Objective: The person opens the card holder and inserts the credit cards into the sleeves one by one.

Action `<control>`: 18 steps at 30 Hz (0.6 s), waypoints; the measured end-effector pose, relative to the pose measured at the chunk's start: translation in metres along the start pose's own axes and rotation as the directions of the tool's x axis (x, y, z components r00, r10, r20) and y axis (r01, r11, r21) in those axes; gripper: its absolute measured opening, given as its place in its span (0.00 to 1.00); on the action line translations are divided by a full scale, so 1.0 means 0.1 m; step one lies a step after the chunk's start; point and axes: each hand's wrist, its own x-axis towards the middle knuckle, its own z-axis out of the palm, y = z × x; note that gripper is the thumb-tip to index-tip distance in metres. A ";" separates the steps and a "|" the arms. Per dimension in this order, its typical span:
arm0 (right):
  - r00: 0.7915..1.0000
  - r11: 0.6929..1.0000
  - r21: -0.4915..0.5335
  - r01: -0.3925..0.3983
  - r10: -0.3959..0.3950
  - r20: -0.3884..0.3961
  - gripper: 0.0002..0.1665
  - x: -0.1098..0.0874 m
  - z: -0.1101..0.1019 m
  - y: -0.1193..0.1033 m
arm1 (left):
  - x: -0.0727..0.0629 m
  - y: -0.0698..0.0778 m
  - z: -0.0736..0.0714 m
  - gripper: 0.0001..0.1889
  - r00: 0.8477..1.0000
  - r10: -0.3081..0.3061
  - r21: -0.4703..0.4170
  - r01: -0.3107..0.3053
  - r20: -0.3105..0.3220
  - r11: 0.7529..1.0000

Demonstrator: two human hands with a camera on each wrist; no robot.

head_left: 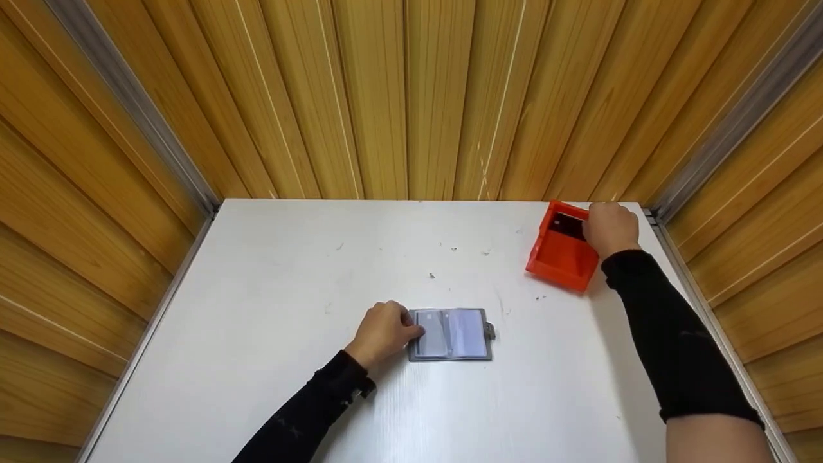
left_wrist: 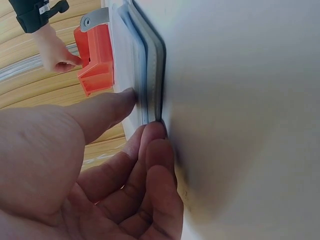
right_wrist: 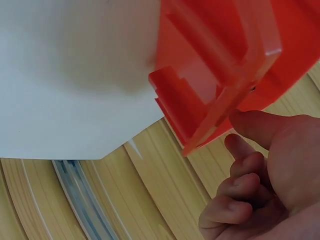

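A grey card holder [head_left: 488, 350] lies spread on the white table, its clear plastic sleeves [head_left: 468, 333] facing up. A snap tab [head_left: 490, 331] sticks out from its right side. My left hand [head_left: 384, 331] pinches the left edge, thumb on the sleeves and fingertips under the cover, as the left wrist view also shows. At the far right, my right hand [head_left: 612, 228] grips the rim of a red plastic bin [head_left: 566, 257] between thumb and curled fingers. Inside the bin's far end sits a dark flat piece [head_left: 569, 226].
The white table [head_left: 276, 308] carries small dark marks. Wood-patterned panels [head_left: 386, 96] enclose it at the back and both sides, with grey metal strips [head_left: 141, 109] at the corners. The bin is close to the table's far right corner.
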 end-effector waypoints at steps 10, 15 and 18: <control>0.999 0.999 -0.006 -0.040 0.040 0.024 0.18 -0.05 0.11 0.11 | -0.03 0.01 0.00 0.14 1.000 0.011 0.003 -0.011 -0.001 1.000; 1.000 0.999 -0.034 -0.024 0.023 -0.020 0.18 -0.04 0.13 0.08 | -0.03 0.00 -0.02 0.14 1.000 0.005 0.003 -0.005 -0.003 1.000; 0.998 1.000 -0.028 -0.013 0.011 -0.054 0.17 -0.03 0.17 0.06 | -0.03 0.00 -0.02 0.14 1.000 0.001 0.002 -0.001 -0.002 1.000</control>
